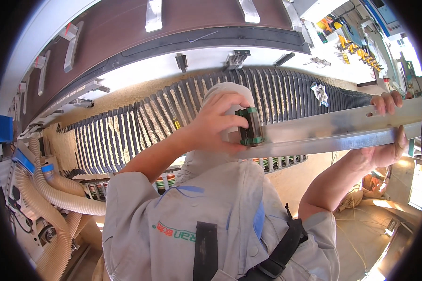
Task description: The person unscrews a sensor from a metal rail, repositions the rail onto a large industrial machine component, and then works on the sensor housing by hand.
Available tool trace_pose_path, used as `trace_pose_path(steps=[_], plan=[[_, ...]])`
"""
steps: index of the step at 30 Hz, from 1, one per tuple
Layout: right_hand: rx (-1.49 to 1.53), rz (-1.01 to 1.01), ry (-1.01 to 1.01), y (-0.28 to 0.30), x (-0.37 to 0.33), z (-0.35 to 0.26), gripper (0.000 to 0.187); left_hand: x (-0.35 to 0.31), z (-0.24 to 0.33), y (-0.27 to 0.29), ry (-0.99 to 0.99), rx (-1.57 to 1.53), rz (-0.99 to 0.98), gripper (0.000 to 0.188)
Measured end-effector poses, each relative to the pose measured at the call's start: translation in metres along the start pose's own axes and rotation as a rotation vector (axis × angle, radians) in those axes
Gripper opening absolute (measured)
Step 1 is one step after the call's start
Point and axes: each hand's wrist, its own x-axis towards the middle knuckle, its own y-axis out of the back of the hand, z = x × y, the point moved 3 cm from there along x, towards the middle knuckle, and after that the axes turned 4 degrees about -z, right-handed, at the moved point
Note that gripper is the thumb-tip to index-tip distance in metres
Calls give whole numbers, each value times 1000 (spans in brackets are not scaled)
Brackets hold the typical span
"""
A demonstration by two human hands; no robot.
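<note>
My left hand grips a small dark block with green end caps, fingers and thumb curled around its left side. The block sits against the left end of a long silvery metal profile; whether it is fixed there I cannot tell. Farther right, my right hand is closed on the same profile. Its fingers curl over the far edge, near a small oval slot, and its thumb lies along the near edge. The profile is held in the air across my body, and its right end meets a dark upright thing at the rim.
Ahead runs a black pleated machine cover with sawdust between its folds. Metal brackets line the brown machine bed. Ribbed hoses stand at left. A cable chain lies below the profile. Yellow-handled tools hang at far right.
</note>
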Motion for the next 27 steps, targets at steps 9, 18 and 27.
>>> trace_pose_path(steps=[9, 18, 27], plan=[[93, -25, -27, -11, 1, -12, 63, 6, 11, -1, 6, -103, 42, 39], [75, -71, -46, -29, 3, -13, 64, 4, 12, -8, 40, -164, -9, 34], [-8, -25, -5, -26, 5, -18, 72, -1, 12, -10, 24, -238, 5, 32]])
